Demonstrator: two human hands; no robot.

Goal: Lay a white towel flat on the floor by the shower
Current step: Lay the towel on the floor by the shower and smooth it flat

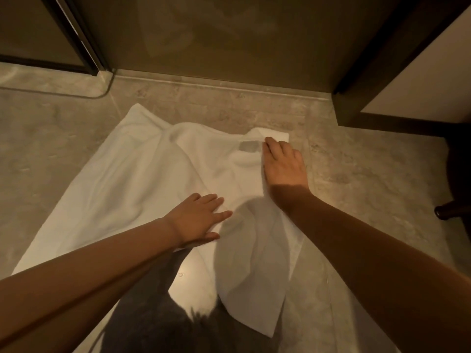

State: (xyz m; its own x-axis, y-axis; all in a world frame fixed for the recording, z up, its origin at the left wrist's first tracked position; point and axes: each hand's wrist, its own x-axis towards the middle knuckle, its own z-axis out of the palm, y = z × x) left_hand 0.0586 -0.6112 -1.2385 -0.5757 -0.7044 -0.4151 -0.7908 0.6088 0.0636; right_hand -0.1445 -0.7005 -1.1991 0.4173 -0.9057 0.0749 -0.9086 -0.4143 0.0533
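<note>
While the white towel (132, 179) sprawls on the stone floor (369, 174) just before the shower glass (216, 34), it's rumpled at its far edge. Left hand (197, 219) presses flat, fingers spread; right hand (283, 163) rests, fingers loosely extended, near the folded corner (270, 136). Best to sweep outward, unfolding that corner.

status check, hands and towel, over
Left hand flat, open on towel. Right hand open, fingers at far corner. Towel on floor, far edge bunched, not flat yet. Nothing in the way.
</note>
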